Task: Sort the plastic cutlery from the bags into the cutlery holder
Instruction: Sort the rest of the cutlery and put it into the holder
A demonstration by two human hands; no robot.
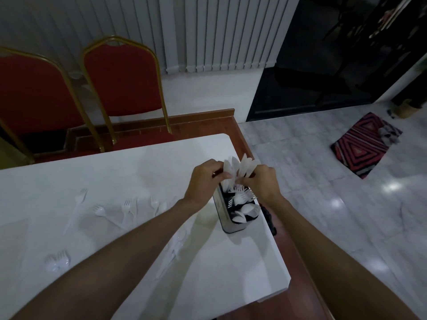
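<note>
A dark cutlery holder (227, 227) with a metal wall stands near the right edge of the white table (115, 176). White plastic forks (242, 197) and spoons (247, 210) fill its nearer compartments. Above its far end a fanned bunch of white plastic knives (239, 166) is gripped from both sides: my left hand (204, 179) pinches it on the left, my right hand (262, 183) on the right. Loose white forks (129, 207) lie on the table to the left.
More loose cutlery lies at the near left (57, 262) and under my left forearm (175, 245). Two red chairs with gold frames (122, 82) stand behind the table. A striped mat (365, 144) lies on the tiled floor at the right.
</note>
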